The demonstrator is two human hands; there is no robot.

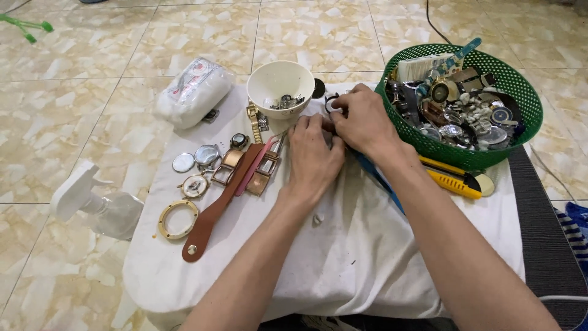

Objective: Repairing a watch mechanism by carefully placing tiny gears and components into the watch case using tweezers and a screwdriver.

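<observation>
Here, both hands meeting over a white cloth (343,245) spread on a low stand, just below a cream bowl (280,86) of small metal bits. Left hand (313,156) palm down, fingers curled in, tips pressed toward the right hand; likely steadying a small part, though the part itself hidden under the knuckles. Right hand (362,119) arched over, fingers bunched shut near a small dark round piece (331,101) at the cloth's far edge; grip on it not clearly shown. Blue strip (380,178) running out from under the right wrist.

Parts laid flat and spread apart, seemingly so each stays findable: brown leather strap (214,208), gold ring (178,219), round watch cases (207,154). Green basket (527,116) of watch scrap close at right, within reach. Yellow utility knife (453,182) just beside the basket. Spray bottle (98,205) on the tiled floor at left, wrapped white bundle (195,91) at the cloth's far-left corner.
</observation>
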